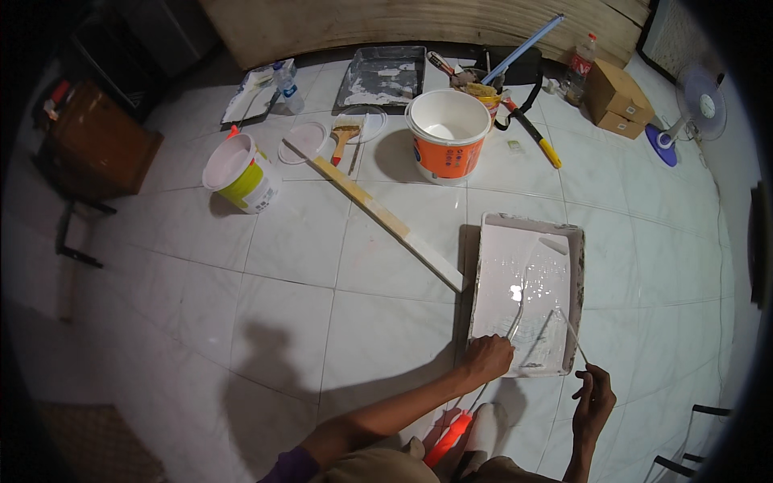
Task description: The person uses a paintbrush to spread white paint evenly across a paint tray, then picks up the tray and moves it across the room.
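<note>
At the paint tray's near edge, a thin roller frame is pinched by the right hand, its long axis pointing away, while the left hand lies closed on the rim.

Glossy wet paint tray, wooden stick, glossy tile floor

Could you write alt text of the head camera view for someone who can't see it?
Seen from above, a person's left hand and right hand each hold a thin tool at the near edge of a paint tray of white paint on a white tiled floor. Farther off stand an orange paint bucket, a tilted white bucket, a long wooden stick and a brush.
</note>
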